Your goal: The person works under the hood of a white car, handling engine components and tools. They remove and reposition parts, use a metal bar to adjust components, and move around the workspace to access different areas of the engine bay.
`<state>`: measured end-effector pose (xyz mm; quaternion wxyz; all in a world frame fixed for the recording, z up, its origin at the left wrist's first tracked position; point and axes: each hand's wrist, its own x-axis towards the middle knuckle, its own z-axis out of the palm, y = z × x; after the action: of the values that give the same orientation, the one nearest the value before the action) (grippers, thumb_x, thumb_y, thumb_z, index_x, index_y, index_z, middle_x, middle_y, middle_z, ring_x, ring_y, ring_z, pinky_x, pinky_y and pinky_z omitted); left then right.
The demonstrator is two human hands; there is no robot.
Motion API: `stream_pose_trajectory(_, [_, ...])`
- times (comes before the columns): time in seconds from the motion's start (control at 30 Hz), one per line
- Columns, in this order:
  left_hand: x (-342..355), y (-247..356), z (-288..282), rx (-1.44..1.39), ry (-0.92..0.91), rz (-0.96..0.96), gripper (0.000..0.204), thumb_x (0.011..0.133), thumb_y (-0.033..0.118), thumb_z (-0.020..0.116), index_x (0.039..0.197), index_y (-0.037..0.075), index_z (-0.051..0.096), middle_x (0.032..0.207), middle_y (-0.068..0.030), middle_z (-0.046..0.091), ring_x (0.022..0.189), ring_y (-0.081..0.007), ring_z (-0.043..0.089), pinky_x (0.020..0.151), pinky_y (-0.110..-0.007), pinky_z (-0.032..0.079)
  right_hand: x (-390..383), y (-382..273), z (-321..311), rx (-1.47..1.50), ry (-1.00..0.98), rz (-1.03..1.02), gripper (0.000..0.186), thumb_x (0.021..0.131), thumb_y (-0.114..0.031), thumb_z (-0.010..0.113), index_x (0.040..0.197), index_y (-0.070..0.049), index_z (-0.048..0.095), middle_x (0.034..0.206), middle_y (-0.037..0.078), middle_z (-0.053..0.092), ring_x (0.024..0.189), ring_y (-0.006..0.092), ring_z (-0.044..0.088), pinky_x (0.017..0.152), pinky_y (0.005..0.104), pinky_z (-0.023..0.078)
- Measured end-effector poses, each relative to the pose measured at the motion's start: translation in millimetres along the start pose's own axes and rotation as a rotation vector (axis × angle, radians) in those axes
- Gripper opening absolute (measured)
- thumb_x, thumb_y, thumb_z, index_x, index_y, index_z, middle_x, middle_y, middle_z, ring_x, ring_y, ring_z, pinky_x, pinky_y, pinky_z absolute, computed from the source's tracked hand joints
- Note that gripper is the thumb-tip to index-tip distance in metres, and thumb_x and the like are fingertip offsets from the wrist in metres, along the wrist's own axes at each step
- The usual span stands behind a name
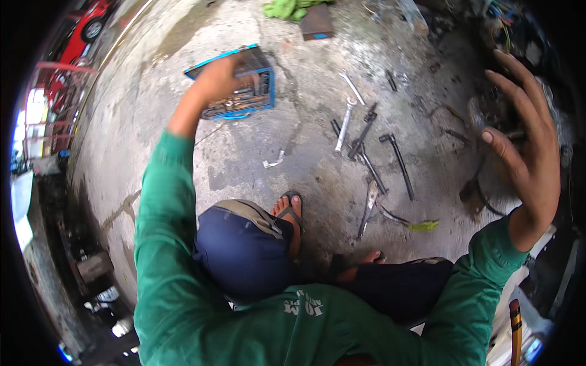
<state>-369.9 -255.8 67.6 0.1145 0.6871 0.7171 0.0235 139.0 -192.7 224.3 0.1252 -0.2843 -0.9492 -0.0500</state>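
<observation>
My left hand is over a blue metal toolbox, which stands with its lid up and several tools and sockets inside. Motion smears those fingers, so I cannot make out whether they grip anything. Over at the right, my right hand is raised with its fingers spread and nothing in it. Between the two lie a combination wrench, a smaller wrench, a black L-shaped socket handle, a dark socket handle and what looks like a pair of pliers.
Stained concrete floor spreads around my sandalled feet. A brown block and a green cloth lie at the far side. Dark machine parts crowd the right edge. A red car stands far left, behind a red metal frame.
</observation>
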Motion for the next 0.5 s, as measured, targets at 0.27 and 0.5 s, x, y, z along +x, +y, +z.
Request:
stream_pose_trajectory(0.27, [108, -79, 114, 0.075, -0.197, -0.388, 0.103, 0.073, 0.085, 0.062, 0.122, -0.006, 0.067, 0.116, -0.0304, 0.068, 0.11, -0.0442, 0.066, 0.097, -0.049, 0.05, 7, -7, 5, 0.031, -0.141, 0.122, 0.071, 0.075, -0.043, 0.079, 0.13, -0.002, 0.064, 0.144, 0.015, 0.057, 0.138, 0.0343, 0.05, 0.116, 0.0447, 0.036])
stream_pose_trajectory(0.5, [3, -227, 229, 0.051, 0.489, -0.709, 0.096, 0.075, 0.07, 0.075, 0.134, -0.004, 0.058, 0.128, -0.0293, 0.064, 0.114, -0.0458, 0.064, 0.099, -0.049, 0.05, 17, -14, -8, 0.075, -0.136, 0.13, 0.076, 0.072, -0.049, 0.079, 0.127, 0.002, 0.065, 0.141, 0.02, 0.058, 0.137, 0.0376, 0.05, 0.117, 0.0478, 0.033])
